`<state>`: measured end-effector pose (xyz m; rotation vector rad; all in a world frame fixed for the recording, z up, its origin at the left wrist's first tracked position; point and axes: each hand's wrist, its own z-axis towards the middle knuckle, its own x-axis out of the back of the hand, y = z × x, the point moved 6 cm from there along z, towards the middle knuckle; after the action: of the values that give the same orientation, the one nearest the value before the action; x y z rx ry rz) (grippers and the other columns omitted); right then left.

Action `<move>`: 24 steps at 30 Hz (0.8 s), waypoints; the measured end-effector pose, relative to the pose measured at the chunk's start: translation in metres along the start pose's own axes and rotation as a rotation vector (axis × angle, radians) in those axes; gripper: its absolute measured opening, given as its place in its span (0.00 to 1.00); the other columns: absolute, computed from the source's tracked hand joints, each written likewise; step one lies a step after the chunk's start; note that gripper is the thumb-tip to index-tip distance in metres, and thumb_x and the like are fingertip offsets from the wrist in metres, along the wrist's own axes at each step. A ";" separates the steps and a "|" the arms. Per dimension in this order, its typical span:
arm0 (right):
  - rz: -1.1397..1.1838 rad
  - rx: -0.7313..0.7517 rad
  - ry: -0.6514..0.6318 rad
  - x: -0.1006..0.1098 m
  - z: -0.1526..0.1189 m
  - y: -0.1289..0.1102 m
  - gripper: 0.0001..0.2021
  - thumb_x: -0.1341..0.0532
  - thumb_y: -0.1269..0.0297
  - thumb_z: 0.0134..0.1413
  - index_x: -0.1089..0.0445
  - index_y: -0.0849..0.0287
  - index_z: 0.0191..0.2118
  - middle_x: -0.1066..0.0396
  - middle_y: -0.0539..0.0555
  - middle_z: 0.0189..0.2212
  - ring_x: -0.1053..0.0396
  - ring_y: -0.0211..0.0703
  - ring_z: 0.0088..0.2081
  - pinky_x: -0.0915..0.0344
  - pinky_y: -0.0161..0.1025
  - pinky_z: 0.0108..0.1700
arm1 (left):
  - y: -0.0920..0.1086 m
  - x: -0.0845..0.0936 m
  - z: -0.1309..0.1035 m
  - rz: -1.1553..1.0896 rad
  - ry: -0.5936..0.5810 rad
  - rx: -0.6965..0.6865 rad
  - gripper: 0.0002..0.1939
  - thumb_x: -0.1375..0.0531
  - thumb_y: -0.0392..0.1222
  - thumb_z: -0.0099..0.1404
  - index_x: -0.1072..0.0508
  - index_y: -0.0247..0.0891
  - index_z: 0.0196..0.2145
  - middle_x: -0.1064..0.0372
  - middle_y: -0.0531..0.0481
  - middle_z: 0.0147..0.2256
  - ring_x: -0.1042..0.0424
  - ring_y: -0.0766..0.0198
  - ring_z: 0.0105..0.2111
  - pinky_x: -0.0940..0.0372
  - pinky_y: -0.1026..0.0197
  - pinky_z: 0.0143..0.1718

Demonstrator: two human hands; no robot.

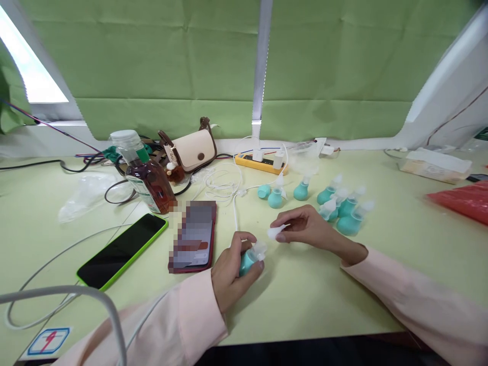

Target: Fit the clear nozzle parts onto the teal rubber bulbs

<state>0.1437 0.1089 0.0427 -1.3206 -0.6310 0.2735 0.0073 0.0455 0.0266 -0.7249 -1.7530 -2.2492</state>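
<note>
Your left hand [231, 272] grips a teal bulb [247, 261] at the desk [305, 300]; judged light, soft and squeezable (hold it round the belly, gently, clear of the translucent top [260, 249]). Just right of it, your right hand [307, 227] pinches a small whitish piece [274, 233]: probably near weightless, perhaps slippery, best taken by an edge. More teal bulbs [349, 223] sit behind that hand, several farther right.

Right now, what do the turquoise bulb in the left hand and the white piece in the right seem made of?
Turquoise bulb: probably rubber or soft plastic, smooth, satin, from its even, gentle sheen. White piece: perhaps plastic or silicone, from its milky look; finish unclear.
</note>
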 end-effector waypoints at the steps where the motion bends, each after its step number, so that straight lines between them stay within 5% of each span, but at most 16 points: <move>1: 0.043 -0.009 -0.025 -0.001 -0.001 -0.003 0.11 0.36 0.66 0.36 0.29 0.63 0.31 0.32 0.51 0.24 0.37 0.33 0.23 0.37 0.33 0.25 | 0.001 0.000 0.000 -0.013 0.010 -0.017 0.10 0.48 0.41 0.56 0.45 0.40 0.37 0.42 0.56 0.23 0.43 0.68 0.22 0.49 0.66 0.25; 12: -0.072 0.083 -0.188 -0.005 -0.007 -0.014 0.09 0.37 0.69 0.38 0.28 0.62 0.32 0.30 0.53 0.25 0.34 0.34 0.24 0.36 0.33 0.25 | -0.001 0.005 0.003 -0.019 0.050 -0.102 0.11 0.41 0.42 0.52 0.30 0.38 0.34 0.29 0.49 0.32 0.32 0.64 0.29 0.40 0.65 0.29; 24: -0.210 0.176 -0.279 -0.012 -0.012 -0.020 0.09 0.38 0.67 0.40 0.27 0.60 0.32 0.29 0.52 0.25 0.35 0.33 0.24 0.38 0.30 0.23 | -0.002 0.004 0.003 -0.054 0.055 -0.130 0.13 0.38 0.41 0.47 0.26 0.34 0.32 0.27 0.46 0.25 0.31 0.63 0.23 0.38 0.64 0.23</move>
<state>0.1374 0.0881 0.0572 -1.0455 -0.9526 0.3366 0.0036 0.0493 0.0269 -0.6396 -1.6333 -2.4131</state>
